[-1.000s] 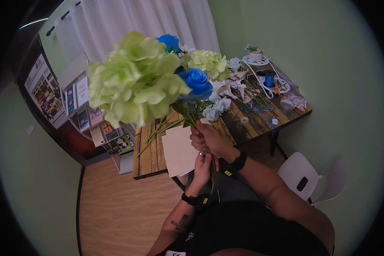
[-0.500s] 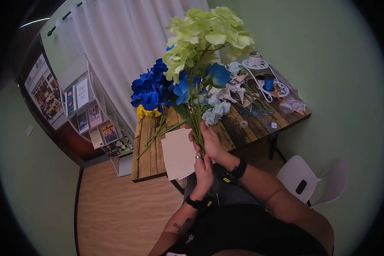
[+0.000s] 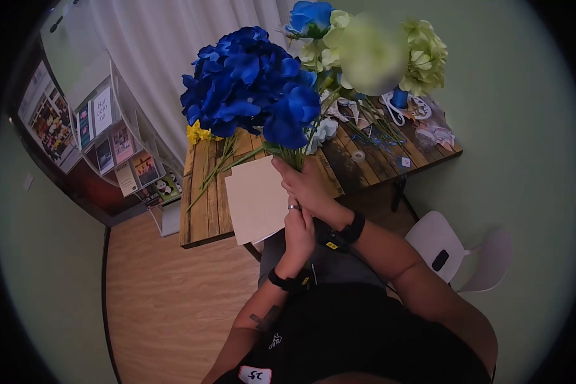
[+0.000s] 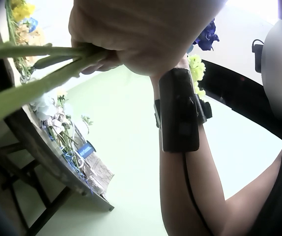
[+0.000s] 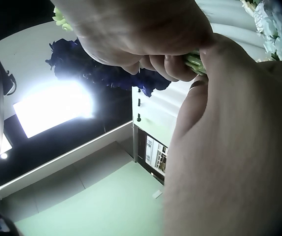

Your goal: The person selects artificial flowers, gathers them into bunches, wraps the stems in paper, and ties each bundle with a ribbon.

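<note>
Both hands hold an upright bouquet of artificial flowers. Its large dark blue hydrangea (image 3: 249,86) faces me on the left. Pale green hydrangeas (image 3: 425,57) are on the right, one partly blurred, and a bright blue rose (image 3: 309,19) stands behind. My right hand (image 3: 310,189) grips the bunch just under the blooms. Directly below, my left hand (image 3: 299,233), with a ring on one finger, wraps the lower stems. Green stems (image 4: 32,88) stick out past the left hand in the left wrist view. In the right wrist view the two hands meet around the stems.
Beyond the hands is a wooden table (image 3: 205,221) with beige paper sheets (image 3: 256,198), yellow flowers (image 3: 200,132), pale blue flowers (image 3: 324,132) and a tape roll (image 3: 358,155). A white chair (image 3: 438,240) is at the right, a book rack (image 3: 118,150) at the left.
The bouquet has been turned in the hands: the green hydrangeas went from the left to the right, and the dark blue hydrangea came round to the front left. Both hands still grip the stems.
</note>
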The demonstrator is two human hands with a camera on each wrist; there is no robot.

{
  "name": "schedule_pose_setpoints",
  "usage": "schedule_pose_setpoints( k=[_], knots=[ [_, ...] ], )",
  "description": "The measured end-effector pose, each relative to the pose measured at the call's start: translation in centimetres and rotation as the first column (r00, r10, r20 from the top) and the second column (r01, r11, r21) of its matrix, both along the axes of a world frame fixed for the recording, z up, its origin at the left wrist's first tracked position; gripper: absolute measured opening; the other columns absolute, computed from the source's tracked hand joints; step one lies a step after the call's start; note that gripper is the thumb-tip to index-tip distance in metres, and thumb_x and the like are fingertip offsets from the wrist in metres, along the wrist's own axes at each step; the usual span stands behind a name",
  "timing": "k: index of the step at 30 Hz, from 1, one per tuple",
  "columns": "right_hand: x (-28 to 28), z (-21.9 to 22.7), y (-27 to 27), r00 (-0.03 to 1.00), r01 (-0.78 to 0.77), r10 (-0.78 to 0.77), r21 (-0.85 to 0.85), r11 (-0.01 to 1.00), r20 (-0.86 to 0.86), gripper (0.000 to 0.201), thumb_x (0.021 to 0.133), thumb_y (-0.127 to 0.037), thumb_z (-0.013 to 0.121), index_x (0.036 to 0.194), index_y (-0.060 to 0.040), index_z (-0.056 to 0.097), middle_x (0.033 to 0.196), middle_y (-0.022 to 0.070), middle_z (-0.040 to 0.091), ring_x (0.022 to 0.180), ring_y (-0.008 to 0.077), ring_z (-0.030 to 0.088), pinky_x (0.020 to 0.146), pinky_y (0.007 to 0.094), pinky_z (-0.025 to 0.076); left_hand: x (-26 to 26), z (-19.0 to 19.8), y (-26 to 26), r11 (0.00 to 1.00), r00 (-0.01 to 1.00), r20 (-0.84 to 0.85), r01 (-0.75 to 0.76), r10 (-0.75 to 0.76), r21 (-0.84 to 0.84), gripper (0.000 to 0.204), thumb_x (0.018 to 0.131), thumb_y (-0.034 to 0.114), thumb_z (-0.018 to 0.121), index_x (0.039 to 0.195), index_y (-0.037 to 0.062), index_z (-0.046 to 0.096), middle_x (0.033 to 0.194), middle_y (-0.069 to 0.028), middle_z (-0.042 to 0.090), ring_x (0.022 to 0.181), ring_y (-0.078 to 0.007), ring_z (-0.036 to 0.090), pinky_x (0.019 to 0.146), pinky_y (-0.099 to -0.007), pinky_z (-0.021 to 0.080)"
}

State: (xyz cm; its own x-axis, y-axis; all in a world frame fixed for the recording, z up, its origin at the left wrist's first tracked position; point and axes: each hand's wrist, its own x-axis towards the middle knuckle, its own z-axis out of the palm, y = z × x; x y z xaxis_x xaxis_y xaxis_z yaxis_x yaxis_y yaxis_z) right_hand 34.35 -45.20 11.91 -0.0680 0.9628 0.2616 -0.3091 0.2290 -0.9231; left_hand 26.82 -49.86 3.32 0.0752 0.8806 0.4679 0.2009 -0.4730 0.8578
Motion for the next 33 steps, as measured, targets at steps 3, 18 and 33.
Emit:
schedule_pose_setpoints(
  k=[3,18,33],
  knots=[
    [0.2,-0.1,1.1,0.995,0.024,-0.023,-0.006,1.000,0.094,0.030,0.100,-0.023,0.065,0.075,-0.0133,0.051,0.059,-0.0104,0.037,0.048,-0.0001,0.030,0.044,0.0236,0.020,0.1,-0.2,0.6,0.999,0.998,0.039,0.041,-0.041,-0.021,0.035,0.102,0.003,0.043,0.137,-0.0022,0.041,0.100,-0.0300,0.066,0.094,-0.0503,0.064,0.074,-0.0453,0.051],
    [0.6,1.1,4.1,0.992,-0.122,0.106,-0.260,0.958,-0.074,0.025,0.099,-0.014,0.063,0.080,-0.0121,0.048,0.057,-0.0090,0.036,0.045,0.0014,0.028,0.043,0.0231,0.018,-1.4,-1.7,3.8,0.966,0.966,0.195,0.204,-0.171,-0.162,0.022,0.104,0.011,0.049,0.122,-0.0001,0.046,0.081,-0.0168,0.061,0.071,-0.0330,0.062,0.065,-0.0382,0.048],
    [0.4,0.6,5.1,0.977,-0.209,0.205,-0.077,0.975,-0.058,0.069,0.106,-0.052,0.039,0.141,0.0069,0.040,0.070,0.0009,0.049,0.053,0.0059,0.039,0.051,0.0216,0.034,-1.0,-2.6,5.8,0.914,0.865,0.449,0.346,-0.223,-0.213,0.016,0.109,0.016,0.043,0.103,0.0023,0.049,0.069,0.0018,0.047,0.060,-0.0061,0.041,0.054,-0.0247,0.032]
  ],
)
